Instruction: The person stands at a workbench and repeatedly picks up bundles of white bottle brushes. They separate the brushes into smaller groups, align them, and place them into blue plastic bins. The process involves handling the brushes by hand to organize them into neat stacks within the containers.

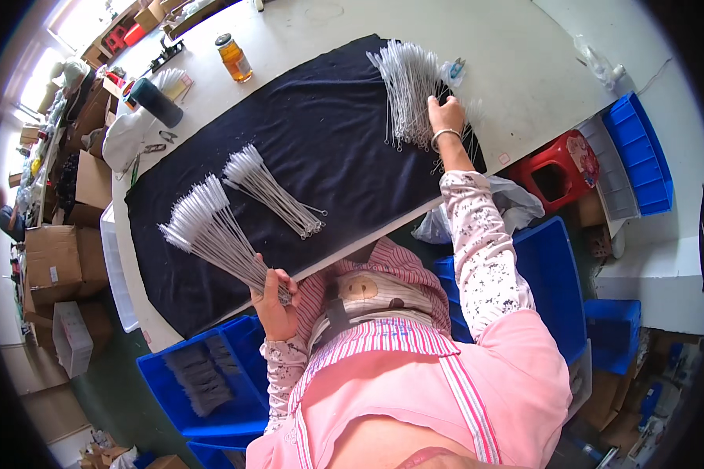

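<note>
A dark navy fabric cloth (313,117) lay across a pale, smooth tabletop (508,55), and the thin wire brushes with white bristle heads were sorted over it in three groups. Above the cloth's near left part, the person's left hand (277,308) had its fingers clamped on the wire handles of a fanned bundle of white-headed brushes (220,228), low down by their ends, the heads spread toward the cloth's left end. A smaller bundle of the same brushes (267,190) rested on the middle of the cloth (its looped wire ends pointed to the near edge), apart from the held one. At the cloth's far right end, the right hand (446,117) was at the side of a large, dense pile of brushes (408,90); its fingers were curled, though I could not tell whether they had closed on any. Beyond the cloth's far edge stood an amber glass jar with a dark lid (233,59); past its right end was a red plastic stool (554,173), and below its near left edge, a blue plastic bin (160,383).
</note>
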`<state>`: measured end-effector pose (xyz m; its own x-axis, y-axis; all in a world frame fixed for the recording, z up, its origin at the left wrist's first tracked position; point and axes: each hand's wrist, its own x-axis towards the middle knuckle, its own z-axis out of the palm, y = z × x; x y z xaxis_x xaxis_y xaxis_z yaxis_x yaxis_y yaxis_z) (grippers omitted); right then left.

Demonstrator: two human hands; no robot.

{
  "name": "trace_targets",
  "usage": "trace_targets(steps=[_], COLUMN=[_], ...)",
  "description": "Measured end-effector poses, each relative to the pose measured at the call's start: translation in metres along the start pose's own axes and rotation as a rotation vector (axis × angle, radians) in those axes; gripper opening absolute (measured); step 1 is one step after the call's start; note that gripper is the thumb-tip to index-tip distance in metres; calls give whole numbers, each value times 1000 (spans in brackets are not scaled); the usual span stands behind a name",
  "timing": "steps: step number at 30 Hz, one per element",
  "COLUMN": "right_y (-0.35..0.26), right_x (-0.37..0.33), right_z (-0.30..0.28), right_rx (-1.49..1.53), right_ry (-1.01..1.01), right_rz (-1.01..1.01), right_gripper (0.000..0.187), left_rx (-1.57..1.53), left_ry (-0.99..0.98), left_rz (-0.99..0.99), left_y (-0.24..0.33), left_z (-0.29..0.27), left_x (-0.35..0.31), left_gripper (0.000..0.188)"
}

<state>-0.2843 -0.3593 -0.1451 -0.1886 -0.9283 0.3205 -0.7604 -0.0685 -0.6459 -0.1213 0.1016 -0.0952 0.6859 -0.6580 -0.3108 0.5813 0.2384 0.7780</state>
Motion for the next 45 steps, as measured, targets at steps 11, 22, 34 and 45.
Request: trace_targets(steps=[11, 22, 34, 45], right_y=[-45, -50, -65, -144], right_x=[-8, -26, -74, -139], right_z=[12, 42, 57, 5], right_rx=[-319, -365, -668, -23], right_ry=[-141, 90, -135, -549], right_rz=[190, -408, -907, -819], right_gripper=[85, 57, 35, 32], left_rx=[48, 60, 51, -67], left_ry=[28, 72, 5, -123], left_rz=[46, 34, 32, 50], left_y=[4, 4, 0, 10], left_z=[3, 6, 5, -3], left_x=[3, 3, 3, 2], left_gripper=[45, 50, 55, 40])
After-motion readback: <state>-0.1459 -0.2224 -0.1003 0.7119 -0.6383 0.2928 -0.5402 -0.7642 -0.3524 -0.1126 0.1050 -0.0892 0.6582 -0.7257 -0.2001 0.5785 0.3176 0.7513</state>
